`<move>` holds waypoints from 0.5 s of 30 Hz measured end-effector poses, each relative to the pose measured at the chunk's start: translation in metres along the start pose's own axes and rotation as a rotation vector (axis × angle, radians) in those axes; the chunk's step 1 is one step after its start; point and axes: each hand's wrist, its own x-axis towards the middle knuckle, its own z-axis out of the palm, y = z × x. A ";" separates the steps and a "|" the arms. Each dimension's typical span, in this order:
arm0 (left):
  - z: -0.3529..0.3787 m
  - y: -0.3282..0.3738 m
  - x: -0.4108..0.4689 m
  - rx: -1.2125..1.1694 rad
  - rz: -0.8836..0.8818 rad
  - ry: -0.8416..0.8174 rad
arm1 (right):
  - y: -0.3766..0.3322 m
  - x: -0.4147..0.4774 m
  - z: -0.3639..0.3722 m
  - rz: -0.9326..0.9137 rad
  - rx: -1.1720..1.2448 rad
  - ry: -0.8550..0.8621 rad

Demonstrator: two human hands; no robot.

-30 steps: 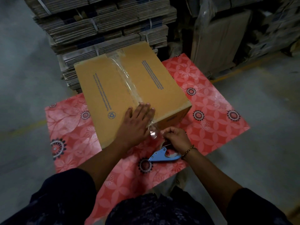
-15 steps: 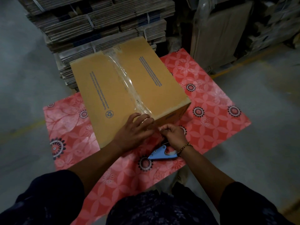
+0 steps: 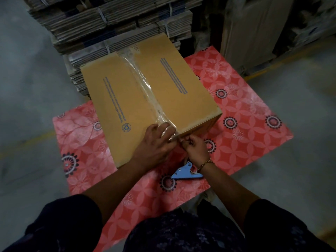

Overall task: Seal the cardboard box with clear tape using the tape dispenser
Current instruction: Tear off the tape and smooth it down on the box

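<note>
Cardboard box [image 3: 127, 99]: tan-brown, blue printed text lines and a blue recycling mark on the flaps. Tape [image 3: 145, 88] along centre seam: clear, glossy. Table cover [image 3: 245, 106]: coral red, pale petal lattice, scattered black-and-white round medallions. Tape dispenser [image 3: 183, 172]: light blue. Bracelet [image 3: 204, 163]: gold. Sleeves [image 3: 60, 222]: dark navy. Floor [image 3: 32, 88]: grey, yellow line.

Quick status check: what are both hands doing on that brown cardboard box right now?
Left hand flat on clear tape strip at brown cardboard box edge. Right hand pinching tape end. Blue tape dispenser under right wrist.
</note>
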 end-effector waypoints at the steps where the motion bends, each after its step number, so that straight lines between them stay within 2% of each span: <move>1: 0.000 0.000 0.000 -0.002 -0.004 -0.019 | 0.000 0.000 0.000 -0.002 0.006 0.001; 6: -0.005 0.001 0.002 0.012 -0.009 -0.168 | -0.003 -0.001 0.000 -0.019 -0.022 0.011; 11: -0.007 -0.003 -0.004 -0.121 -0.051 -0.156 | -0.008 -0.003 -0.001 -0.039 -0.096 0.002; 12: -0.008 -0.003 -0.006 -0.149 -0.072 -0.156 | -0.010 -0.003 -0.004 -0.054 -0.172 -0.009; 15: -0.011 0.005 -0.008 -0.186 -0.222 -0.129 | -0.016 -0.002 -0.023 -0.193 -0.614 -0.014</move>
